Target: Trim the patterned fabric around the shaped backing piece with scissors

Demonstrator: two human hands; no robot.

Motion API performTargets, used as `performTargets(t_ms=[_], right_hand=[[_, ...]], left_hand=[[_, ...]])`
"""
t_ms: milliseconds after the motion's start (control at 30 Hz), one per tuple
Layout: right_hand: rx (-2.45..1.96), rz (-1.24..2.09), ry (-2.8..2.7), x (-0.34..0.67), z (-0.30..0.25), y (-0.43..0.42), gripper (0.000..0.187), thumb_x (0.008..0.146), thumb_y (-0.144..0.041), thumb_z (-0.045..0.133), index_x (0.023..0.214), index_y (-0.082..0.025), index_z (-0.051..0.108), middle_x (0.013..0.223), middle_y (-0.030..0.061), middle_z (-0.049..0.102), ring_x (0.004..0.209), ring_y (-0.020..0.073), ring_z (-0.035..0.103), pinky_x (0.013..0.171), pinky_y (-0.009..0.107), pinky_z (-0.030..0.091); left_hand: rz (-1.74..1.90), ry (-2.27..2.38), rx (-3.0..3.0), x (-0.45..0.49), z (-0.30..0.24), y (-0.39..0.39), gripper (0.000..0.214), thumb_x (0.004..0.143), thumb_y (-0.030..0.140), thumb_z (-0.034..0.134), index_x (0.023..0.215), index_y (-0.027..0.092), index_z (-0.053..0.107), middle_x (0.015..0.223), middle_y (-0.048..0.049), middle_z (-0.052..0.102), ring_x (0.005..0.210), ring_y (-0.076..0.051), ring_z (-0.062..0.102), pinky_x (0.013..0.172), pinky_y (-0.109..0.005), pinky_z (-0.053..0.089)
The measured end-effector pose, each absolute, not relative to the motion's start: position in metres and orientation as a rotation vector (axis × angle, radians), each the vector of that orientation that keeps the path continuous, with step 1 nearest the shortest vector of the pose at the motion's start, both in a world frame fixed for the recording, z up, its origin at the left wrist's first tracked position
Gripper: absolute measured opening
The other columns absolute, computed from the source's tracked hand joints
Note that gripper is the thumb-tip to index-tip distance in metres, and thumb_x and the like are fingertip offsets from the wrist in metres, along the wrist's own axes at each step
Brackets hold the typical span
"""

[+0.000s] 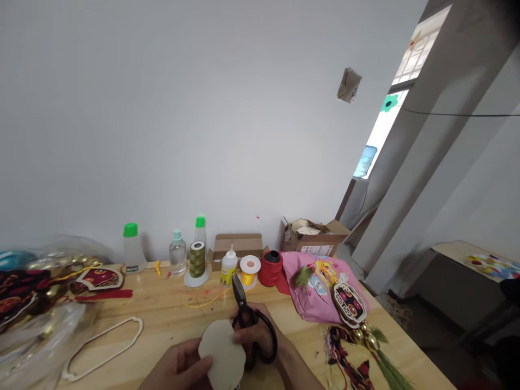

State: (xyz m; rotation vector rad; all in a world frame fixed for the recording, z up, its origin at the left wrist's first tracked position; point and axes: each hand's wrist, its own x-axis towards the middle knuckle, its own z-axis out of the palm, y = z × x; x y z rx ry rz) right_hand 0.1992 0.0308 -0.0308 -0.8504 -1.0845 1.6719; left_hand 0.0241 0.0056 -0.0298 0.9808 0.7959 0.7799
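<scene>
Between thumb and fingers, my left hand (184, 364) pinches a pale flat plaque with a scalloped edge (223, 355). Black-handled scissors (240, 295) are in my right hand (260, 333), their blades pointing up and away from me and seeming closed. My right thumb also rests against the plaque's right edge. Both hands are over the front of the wooden table (162, 325). To their left lies a thin pale frame with a curved outline (108, 346). Right of them, a decorated pendant (348, 304) with bells and a green tassel rests partly on a pink bag (303, 303).
Along the wall stand green-capped bottles (134, 254), a clear bottle (177, 254), an olive thread cone (197, 260), a glue bottle (229, 265), a yellow thread spool (248, 268), a red thread cone (271, 268) and a cardboard box (312, 241). Plastic bags (73, 319) and ornaments crowd the left.
</scene>
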Motion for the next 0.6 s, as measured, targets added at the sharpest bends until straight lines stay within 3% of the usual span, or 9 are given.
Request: performTargets(t_ms=[100, 200, 300, 400, 533, 600], right_hand=[[-0.813, 1.637, -1.062, 0.198, -0.034, 0.032, 0.038, 0.047, -0.031, 0.074, 0.075, -0.012, 0.056, 0.041, -0.0065, 0.052, 0.030, 0.0034, 0.036, 0.029, 0.015, 0.026], [-0.764, 1.597, -1.031, 0.196, -0.038, 0.032, 0.037, 0.058, -0.042, 0.066, 0.079, -0.014, 0.052, 0.042, -0.0072, 0.050, 0.030, 0.0030, 0.032, 0.029, 0.015, 0.025], [-0.739, 1.573, -1.014, 0.195, -0.040, 0.033, 0.036, 0.060, -0.039, 0.066, 0.081, -0.014, 0.052, 0.044, -0.0067, 0.050, 0.030, 0.0028, 0.031, 0.029, 0.015, 0.026], [-0.738, 1.541, -1.002, 0.192, -0.039, 0.033, 0.036, 0.058, -0.036, 0.068, 0.079, -0.013, 0.052, 0.042, -0.0065, 0.049, 0.029, 0.0029, 0.032, 0.029, 0.015, 0.025], [-0.760, 1.443, -0.943, 0.179, -0.034, 0.020, 0.035, 0.060, -0.035, 0.068, 0.081, -0.012, 0.052, 0.043, -0.0077, 0.047, 0.030, 0.0030, 0.034, 0.030, 0.015, 0.027], [-0.790, 1.412, -0.909, 0.167, -0.032, 0.004, 0.032, 0.067, -0.034, 0.063, 0.088, -0.012, 0.052, 0.052, -0.0060, 0.052, 0.038, 0.0041, 0.043, 0.035, 0.015, 0.033]], left_hand=[[0.779, 0.853, 0.835, 0.020, -0.022, 0.005, 0.028, 0.057, 0.025, 0.069, 0.081, 0.013, 0.066, 0.049, -0.0040, 0.065, 0.056, -0.023, 0.063, 0.055, -0.031, 0.051], [0.899, 0.910, 0.583, 0.010, -0.007, 0.007, 0.030, 0.060, 0.014, 0.067, 0.089, 0.011, 0.063, 0.061, -0.0061, 0.069, 0.056, -0.019, 0.064, 0.051, -0.025, 0.052], [1.137, 0.865, 0.385, -0.002, 0.005, 0.012, 0.032, 0.066, 0.002, 0.056, 0.095, 0.015, 0.059, 0.067, -0.0042, 0.069, 0.057, -0.014, 0.064, 0.047, -0.018, 0.051], [1.290, 0.667, 0.319, -0.014, 0.008, 0.018, 0.035, 0.069, -0.001, 0.045, 0.095, 0.018, 0.058, 0.067, -0.0041, 0.069, 0.058, -0.014, 0.064, 0.047, -0.021, 0.053], [1.272, 0.551, 0.185, -0.027, 0.002, 0.025, 0.026, 0.068, 0.001, 0.047, 0.084, 0.016, 0.059, 0.066, -0.0040, 0.065, 0.057, -0.013, 0.062, 0.051, -0.024, 0.055], [1.262, 0.497, 0.117, -0.032, -0.001, 0.028, 0.021, 0.065, 0.004, 0.051, 0.081, 0.016, 0.058, 0.064, -0.0015, 0.062, 0.053, -0.011, 0.059, 0.049, -0.022, 0.054]])
